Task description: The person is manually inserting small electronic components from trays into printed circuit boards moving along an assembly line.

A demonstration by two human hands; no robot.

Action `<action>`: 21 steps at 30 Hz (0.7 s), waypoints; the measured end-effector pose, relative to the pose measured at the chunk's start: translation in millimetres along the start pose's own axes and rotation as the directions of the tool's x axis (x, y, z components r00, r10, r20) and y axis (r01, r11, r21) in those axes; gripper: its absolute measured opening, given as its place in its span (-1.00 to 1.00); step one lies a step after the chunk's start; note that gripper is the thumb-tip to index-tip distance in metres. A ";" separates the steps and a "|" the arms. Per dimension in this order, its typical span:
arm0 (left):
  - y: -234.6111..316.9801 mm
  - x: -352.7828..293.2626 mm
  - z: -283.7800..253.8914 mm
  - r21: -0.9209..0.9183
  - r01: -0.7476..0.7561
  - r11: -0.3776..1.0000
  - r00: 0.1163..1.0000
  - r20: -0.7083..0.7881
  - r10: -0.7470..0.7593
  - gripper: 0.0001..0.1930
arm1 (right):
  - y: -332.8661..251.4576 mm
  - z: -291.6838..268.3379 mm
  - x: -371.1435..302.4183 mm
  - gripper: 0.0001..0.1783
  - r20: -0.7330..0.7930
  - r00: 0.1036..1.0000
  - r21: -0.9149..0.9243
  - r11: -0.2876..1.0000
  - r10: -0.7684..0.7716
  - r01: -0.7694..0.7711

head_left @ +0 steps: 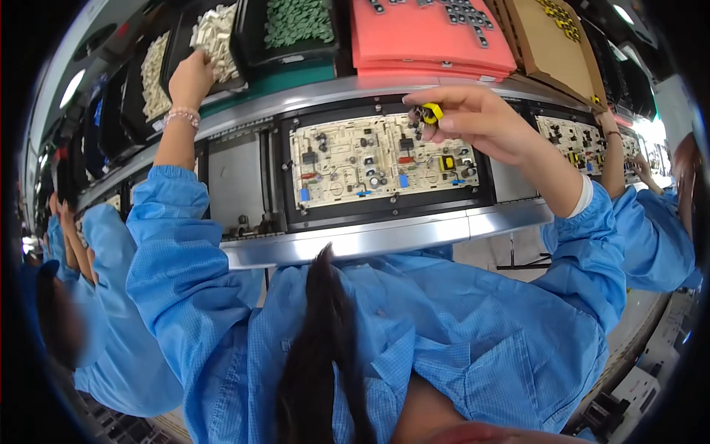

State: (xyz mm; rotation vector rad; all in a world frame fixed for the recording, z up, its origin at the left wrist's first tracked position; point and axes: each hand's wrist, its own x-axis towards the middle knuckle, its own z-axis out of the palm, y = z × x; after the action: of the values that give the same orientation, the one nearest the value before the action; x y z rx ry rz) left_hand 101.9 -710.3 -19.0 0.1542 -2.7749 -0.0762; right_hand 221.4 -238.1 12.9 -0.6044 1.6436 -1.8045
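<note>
My right hand [481,118] pinches a small yellow-and-black transformer [431,113] with metal pins, above the far edge of the circuit boards. Beneath it, a pair of cream circuit boards [347,174] lies side by side in a black frame [292,217], with capacitors, blue and red parts, and one yellow transformer [447,163] seated on the right board. My left hand [191,78] is at a black bin of white parts [215,37], far left. Its fingers are curled at the parts; whatever is between them is hidden.
Beyond the metal rail stand a bin of green parts [299,22], pink foam sheets [429,37] bearing grey parts, and a cardboard box [555,44] with yellow parts. More boards [573,140] lie along the line at right. Co-workers in blue sleeves [651,237] work on both sides.
</note>
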 end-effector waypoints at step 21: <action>33.4 -238.7 -59.8 -0.767 0.079 0.636 0.997 0.072 -0.037 -0.83 | 16.2 63.5 51.4 -0.54 0.104 0.962 -0.317 0.926 0.251 -0.207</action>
State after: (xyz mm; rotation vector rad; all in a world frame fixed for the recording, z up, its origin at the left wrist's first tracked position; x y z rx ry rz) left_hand 341.8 -651.3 -44.2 0.0104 -2.5103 -1.2820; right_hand 231.5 -319.9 0.9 -0.6283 1.8233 -1.3218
